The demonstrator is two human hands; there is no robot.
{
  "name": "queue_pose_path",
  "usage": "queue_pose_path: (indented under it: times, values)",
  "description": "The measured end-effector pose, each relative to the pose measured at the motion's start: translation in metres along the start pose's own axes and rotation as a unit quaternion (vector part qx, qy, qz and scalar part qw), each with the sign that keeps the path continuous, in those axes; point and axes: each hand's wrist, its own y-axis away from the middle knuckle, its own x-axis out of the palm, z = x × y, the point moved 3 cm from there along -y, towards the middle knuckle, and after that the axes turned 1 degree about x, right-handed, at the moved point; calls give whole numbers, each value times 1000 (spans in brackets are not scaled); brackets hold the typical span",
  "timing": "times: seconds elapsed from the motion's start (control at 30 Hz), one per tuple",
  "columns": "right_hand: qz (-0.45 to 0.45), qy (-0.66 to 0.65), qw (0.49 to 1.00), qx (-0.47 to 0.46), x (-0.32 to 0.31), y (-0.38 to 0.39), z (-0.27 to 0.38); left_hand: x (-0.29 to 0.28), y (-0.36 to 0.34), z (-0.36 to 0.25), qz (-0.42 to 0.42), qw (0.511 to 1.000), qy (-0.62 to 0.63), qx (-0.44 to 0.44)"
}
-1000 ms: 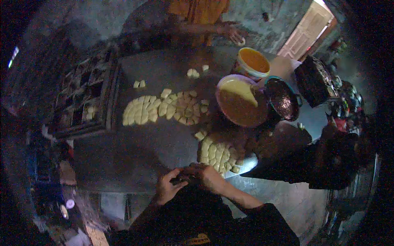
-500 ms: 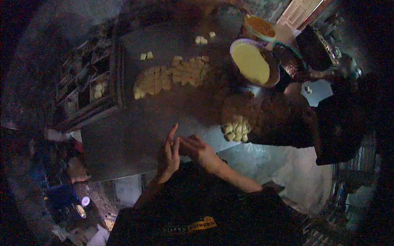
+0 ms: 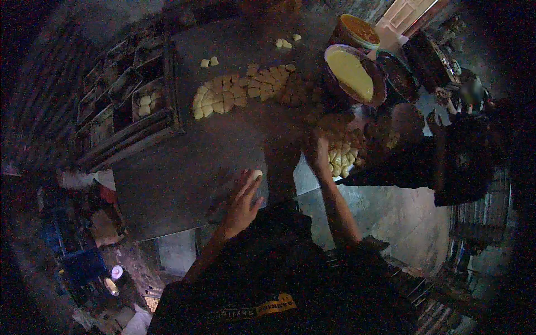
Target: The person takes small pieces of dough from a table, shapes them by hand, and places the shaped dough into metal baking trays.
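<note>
My left hand point(image 3: 242, 205) is over the near part of the dark table, its fingers around a small pale ball of dough point(image 3: 256, 175) that shows at the fingertips. To the right, my right hand point(image 3: 320, 157) reaches to the left edge of a cluster of pale dough pieces point(image 3: 343, 161). Its fingers are dark and smeared, so their grip cannot be made out. Farther off on the table lie several rows of flattened dough pieces point(image 3: 223, 95), packed close together. A few loose pieces point(image 3: 210, 62) sit behind them.
A wooden rack with compartments point(image 3: 176, 95) stands on the left, some dough inside. At the far right are a basin of pale yellow mixture point(image 3: 349, 72) and a bowl of orange-brown filling point(image 3: 360, 30). Another person in dark clothing point(image 3: 466, 145) is at the right.
My hands, earlier close together, have parted. My right hand has moved right and away from me to the dough cluster; a dough ball now shows in my left. The view has shifted slightly.
</note>
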Motion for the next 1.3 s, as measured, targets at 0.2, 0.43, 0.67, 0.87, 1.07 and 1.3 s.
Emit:
queue_pose_path:
  times: [0.2, 0.43, 0.67, 0.87, 1.07, 1.3]
  values:
    - [-162, -62, 985, -8, 35, -87, -73, 20, -12, 12, 8, 999, -22, 24]
    - [79, -159, 979, -98, -3, -15, 56, 19, -19, -4, -109, 806, 548, -194]
    - [64, -132, 974, -170, -78, 70, 133, 42, -46, -41, -199, 676, 675, -221]
    - [119, -235, 963, -51, -139, 47, 104, 53, -89, -100, -154, 898, 378, -165]
    - [138, -352, 925, 50, -169, 49, 47, 55, -136, -173, -103, 979, 119, 132]
    - [270, -525, 801, 96, -207, 65, 21, 77, -179, -198, -29, 895, 115, 431]
